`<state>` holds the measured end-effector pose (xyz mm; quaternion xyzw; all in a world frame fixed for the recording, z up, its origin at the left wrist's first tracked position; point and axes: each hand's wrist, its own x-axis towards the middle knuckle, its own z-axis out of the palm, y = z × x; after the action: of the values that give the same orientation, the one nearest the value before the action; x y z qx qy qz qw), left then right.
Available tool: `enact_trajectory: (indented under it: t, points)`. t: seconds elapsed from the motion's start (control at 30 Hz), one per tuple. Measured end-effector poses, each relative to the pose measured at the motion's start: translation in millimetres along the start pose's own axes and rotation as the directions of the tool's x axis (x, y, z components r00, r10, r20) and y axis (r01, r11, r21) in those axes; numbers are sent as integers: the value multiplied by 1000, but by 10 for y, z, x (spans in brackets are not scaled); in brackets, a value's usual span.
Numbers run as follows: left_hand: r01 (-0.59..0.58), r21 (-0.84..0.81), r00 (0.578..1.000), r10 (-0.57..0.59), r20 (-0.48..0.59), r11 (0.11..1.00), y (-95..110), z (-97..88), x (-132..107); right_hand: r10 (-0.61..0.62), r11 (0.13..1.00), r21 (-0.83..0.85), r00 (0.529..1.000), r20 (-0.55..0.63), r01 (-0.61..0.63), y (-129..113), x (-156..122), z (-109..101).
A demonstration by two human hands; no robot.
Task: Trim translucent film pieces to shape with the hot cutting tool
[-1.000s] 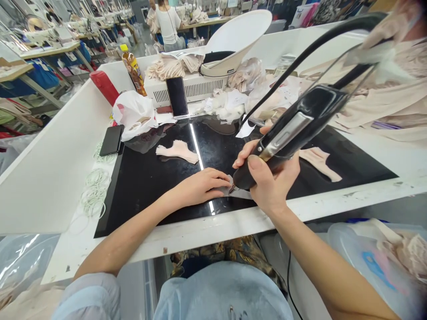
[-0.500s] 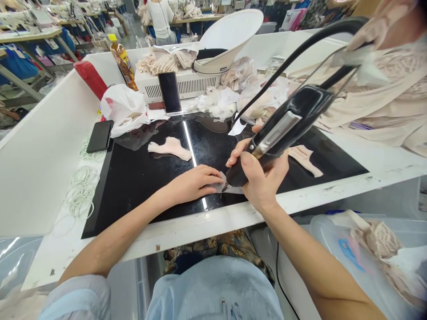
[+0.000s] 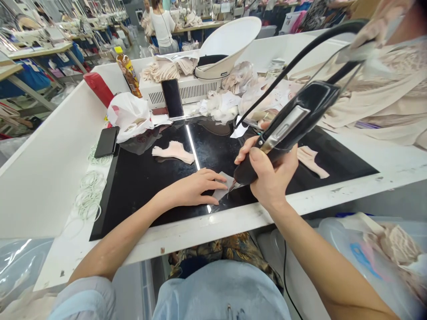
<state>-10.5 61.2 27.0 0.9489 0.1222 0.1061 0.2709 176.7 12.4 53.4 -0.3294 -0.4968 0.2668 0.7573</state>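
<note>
My right hand (image 3: 271,178) is closed round a black corded hand tool (image 3: 293,124) and holds its tip down on a small grey fabric piece (image 3: 224,186) near the front edge of the black glossy mat (image 3: 143,178). My left hand (image 3: 195,189) lies flat on that piece, fingers stretched out, pressing it to the mat. A pink fabric piece (image 3: 173,151) lies further back on the mat, left of the light strip. Another pink piece (image 3: 312,161) lies to the right, behind my right hand.
A black phone (image 3: 106,141) and white rubber bands (image 3: 88,195) lie at the mat's left. Behind stand a white plastic bag (image 3: 130,114), an upright phone (image 3: 172,98), a white box with fabric piles, a bottle (image 3: 128,76). A clear bin (image 3: 376,253) sits lower right. A person stands far back.
The grey piece has turned slightly under my left hand, and the fingers have spread out more. The tool tip stays on its right edge. My head view has shifted a little.
</note>
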Motion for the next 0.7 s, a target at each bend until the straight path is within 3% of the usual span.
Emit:
enact_trajectory:
  t: [0.7]
  points:
    - [-26, 42, 999, 25, 35, 999, -83, 5, -7, 74, 990, 117, 997, 34, -77, -24, -163, 142]
